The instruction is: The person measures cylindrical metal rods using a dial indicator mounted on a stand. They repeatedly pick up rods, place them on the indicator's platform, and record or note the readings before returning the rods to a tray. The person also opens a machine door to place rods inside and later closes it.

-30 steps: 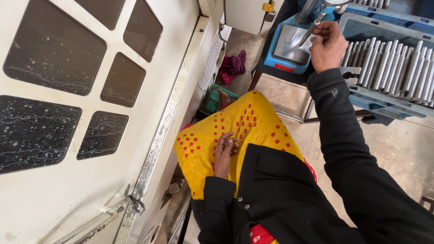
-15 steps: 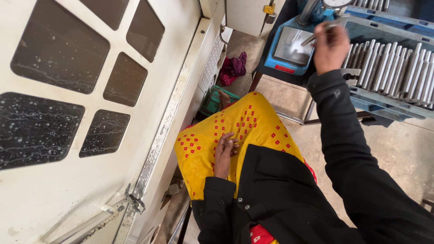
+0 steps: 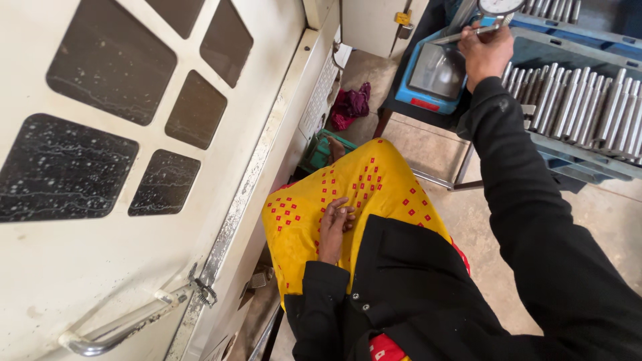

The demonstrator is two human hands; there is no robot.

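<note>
While the white machine door [image 3: 134, 167] is filling the left of the view, rods [image 3: 575, 107] are lying racked in the blue tray [image 3: 582, 164]. One rod [image 3: 461, 35] is being gripped by the right hand [image 3: 485, 50] under the dial gauge [image 3: 498, 7]; it is best being kept square and steady. The left hand [image 3: 332, 227] is resting loose on yellow cloth [image 3: 374, 194].
</note>
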